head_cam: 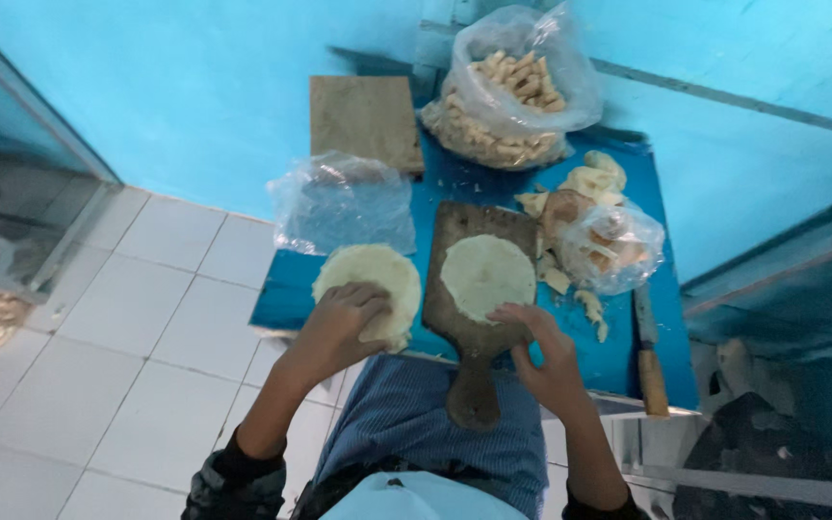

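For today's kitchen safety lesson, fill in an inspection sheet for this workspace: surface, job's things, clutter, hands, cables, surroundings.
Surface: blue table, crumbs scattered on it.
Job's things: stack of dough rounds; single dough round on wooden paddle board.
Clutter: bag of rolled pieces, empty plastic bag, small filled bag, knife, brown board.
Hands: left hand on the stack; right hand touching the round's edge.
Cables: nothing seen.
Surroundings: blue walls, white tiled floor.

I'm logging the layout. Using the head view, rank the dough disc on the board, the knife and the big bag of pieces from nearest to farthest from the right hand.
From the right hand:
1. Dough disc, on the board, touching the fingertips.
2. Knife, at the table's right edge.
3. Big bag of pieces, at the far end by the wall.
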Action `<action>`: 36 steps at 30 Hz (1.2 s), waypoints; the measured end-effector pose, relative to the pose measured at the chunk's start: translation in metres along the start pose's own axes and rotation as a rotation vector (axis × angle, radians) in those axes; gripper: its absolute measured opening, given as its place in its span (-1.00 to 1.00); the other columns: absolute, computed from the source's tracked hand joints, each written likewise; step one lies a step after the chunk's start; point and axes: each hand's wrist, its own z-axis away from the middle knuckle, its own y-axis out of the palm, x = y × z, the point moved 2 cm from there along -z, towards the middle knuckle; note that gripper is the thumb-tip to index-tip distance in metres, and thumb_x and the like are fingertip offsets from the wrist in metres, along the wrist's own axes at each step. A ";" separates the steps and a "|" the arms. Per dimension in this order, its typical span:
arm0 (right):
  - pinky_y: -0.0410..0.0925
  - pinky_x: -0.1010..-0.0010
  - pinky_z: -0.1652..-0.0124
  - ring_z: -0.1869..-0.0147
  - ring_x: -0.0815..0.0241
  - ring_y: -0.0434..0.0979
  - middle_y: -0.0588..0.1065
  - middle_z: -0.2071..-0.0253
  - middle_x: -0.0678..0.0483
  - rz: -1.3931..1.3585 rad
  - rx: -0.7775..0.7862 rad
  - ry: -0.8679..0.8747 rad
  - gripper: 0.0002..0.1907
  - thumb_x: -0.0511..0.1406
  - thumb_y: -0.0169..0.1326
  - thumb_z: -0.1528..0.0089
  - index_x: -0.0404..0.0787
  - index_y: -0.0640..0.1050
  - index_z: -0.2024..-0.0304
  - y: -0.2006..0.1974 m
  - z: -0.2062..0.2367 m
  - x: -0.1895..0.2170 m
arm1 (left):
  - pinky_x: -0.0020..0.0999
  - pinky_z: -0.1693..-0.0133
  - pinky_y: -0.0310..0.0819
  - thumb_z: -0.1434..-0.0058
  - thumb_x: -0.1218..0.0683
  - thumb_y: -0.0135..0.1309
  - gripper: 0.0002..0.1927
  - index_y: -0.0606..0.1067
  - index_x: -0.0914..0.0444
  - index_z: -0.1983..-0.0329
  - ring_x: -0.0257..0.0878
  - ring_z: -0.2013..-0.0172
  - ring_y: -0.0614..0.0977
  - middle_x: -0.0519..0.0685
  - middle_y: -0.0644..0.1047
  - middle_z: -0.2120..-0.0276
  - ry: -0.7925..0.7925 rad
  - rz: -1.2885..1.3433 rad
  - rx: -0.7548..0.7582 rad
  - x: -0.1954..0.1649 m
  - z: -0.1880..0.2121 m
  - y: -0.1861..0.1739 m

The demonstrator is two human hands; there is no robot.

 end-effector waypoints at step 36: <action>0.27 0.02 -0.20 -0.31 -0.18 0.39 0.48 -0.17 -0.15 0.174 0.514 -0.292 -0.32 -0.53 0.04 -0.08 -0.30 0.36 -0.29 0.094 -0.021 0.058 | -0.13 0.30 0.48 -0.27 0.16 0.04 -0.86 0.51 0.35 0.21 0.07 0.34 0.65 0.20 0.59 0.38 -0.173 0.258 -0.257 0.100 -0.044 0.004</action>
